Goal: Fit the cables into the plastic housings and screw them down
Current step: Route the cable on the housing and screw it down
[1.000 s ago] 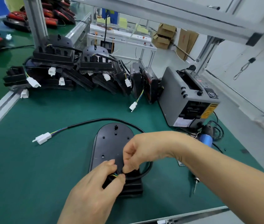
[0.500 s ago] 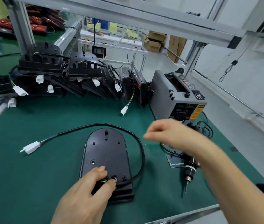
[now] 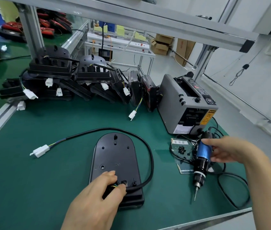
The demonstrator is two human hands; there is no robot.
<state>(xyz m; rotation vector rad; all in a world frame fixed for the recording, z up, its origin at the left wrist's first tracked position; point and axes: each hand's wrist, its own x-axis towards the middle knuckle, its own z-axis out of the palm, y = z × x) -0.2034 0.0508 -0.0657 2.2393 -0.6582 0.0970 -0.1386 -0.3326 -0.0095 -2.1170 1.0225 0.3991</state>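
While the black plastic housing (image 3: 114, 163) lies flat and back-up on the green mat (image 3: 32, 188), its black cable (image 3: 152, 163) loops round the housing's right edge and over its rounded far end, ending in a white connector (image 3: 40, 151) to the housing's left. The left hand (image 3: 95, 201) pinches the coloured wire ends at the housing's near end, beside a screw boss. The housing looks like a light, rigid shell that would skid on the mat unless pressed flat. The cable looks springy and likely to lift from its channel, so it is best held close to the entry point, by the jacket rather than the thin leads. To the housing's right, the right hand (image 3: 227, 151) curls round the blue barrel of the electric screwdriver (image 3: 201, 160) — bit pointing toward the near edge. Small black screws (image 3: 182, 150) sit just left of the screwdriver. Beyond the housing stand a grey tape dispenser (image 3: 186, 107) and a row of wired housings (image 3: 56, 77).
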